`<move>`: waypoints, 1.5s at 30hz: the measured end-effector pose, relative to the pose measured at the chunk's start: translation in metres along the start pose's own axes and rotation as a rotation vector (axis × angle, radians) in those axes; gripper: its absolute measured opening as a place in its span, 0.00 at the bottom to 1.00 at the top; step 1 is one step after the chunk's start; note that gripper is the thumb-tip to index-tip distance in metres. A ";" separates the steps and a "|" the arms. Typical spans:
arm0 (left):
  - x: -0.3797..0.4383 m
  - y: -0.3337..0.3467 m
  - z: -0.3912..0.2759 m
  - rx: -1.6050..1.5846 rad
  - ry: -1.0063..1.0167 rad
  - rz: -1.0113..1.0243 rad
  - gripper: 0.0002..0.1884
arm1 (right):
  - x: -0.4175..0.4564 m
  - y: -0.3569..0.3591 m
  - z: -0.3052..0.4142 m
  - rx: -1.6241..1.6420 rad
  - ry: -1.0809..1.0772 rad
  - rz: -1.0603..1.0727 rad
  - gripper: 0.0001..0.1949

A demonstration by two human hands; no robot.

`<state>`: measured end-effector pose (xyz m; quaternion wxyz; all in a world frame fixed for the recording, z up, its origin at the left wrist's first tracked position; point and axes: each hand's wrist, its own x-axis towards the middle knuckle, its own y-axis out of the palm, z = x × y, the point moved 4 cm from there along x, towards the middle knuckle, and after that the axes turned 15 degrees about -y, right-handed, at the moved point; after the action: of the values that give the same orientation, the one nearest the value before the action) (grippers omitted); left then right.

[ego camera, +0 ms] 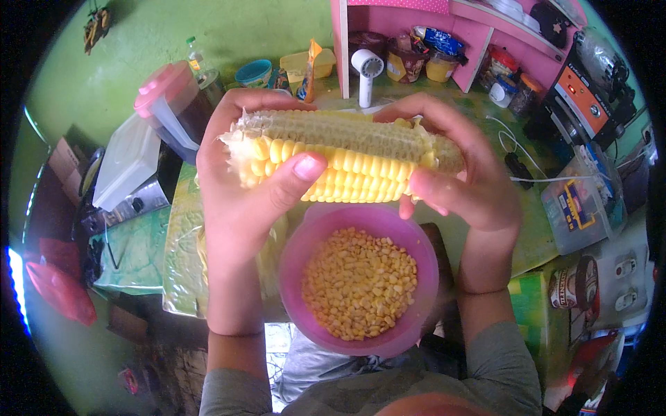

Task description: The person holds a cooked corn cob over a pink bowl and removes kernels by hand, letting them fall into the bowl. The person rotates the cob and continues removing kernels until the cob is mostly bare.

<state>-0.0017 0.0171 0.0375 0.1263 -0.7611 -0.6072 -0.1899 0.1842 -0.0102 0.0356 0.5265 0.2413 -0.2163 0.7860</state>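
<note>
A partly shelled ear of corn (354, 161) is held level above a pink plastic bowl (294, 270). My left hand (250, 171) grips its ragged, husk-fringed end, the thumb pressed on the front kernels. At the other end, my right hand (468, 171) holds the narrower tip, with its thumb against the last kernels. Rows along the upper face are bare cob, while yellow kernels remain on the side towards me. Loose corn kernels (359, 281) cover the bottom of the bowl, which sits close to my body. The fingers behind the ear are partly hidden.
Beyond the ear, a white handheld fan (367, 78) stands on the table. A pink-lidded pitcher (169, 109) and a translucent plastic box (130, 156) are at left. At right lie a white cable (512, 140) and a clear storage box (577, 200) with a yellow handle.
</note>
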 end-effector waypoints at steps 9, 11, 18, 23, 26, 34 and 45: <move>-0.006 0.000 0.002 0.157 -0.111 -0.082 0.26 | 0.000 0.003 -0.003 -0.067 0.034 0.006 0.25; -0.006 -0.002 0.002 0.140 -0.126 -0.060 0.25 | 0.000 0.006 -0.002 -0.046 0.037 -0.008 0.24; -0.004 0.001 0.002 -0.074 -0.136 -0.074 0.18 | 0.000 0.004 -0.004 -0.044 0.052 0.031 0.22; -0.001 -0.002 0.005 -0.050 -0.173 -0.069 0.18 | 0.001 0.004 -0.005 0.045 0.090 0.063 0.16; -0.002 -0.001 0.005 -0.071 -0.190 -0.097 0.18 | 0.001 0.004 -0.004 0.102 0.175 0.030 0.17; -0.005 0.002 0.001 -0.020 -0.157 -0.064 0.18 | 0.002 0.008 -0.008 -0.085 0.115 0.027 0.21; -0.005 0.003 0.001 -0.016 -0.164 -0.074 0.17 | 0.001 0.006 -0.010 -0.074 0.089 0.040 0.25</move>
<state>0.0009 0.0127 0.0350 0.0631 -0.7521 -0.6416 -0.1365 0.1765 -0.0060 0.0280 0.5285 0.1821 -0.2261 0.7978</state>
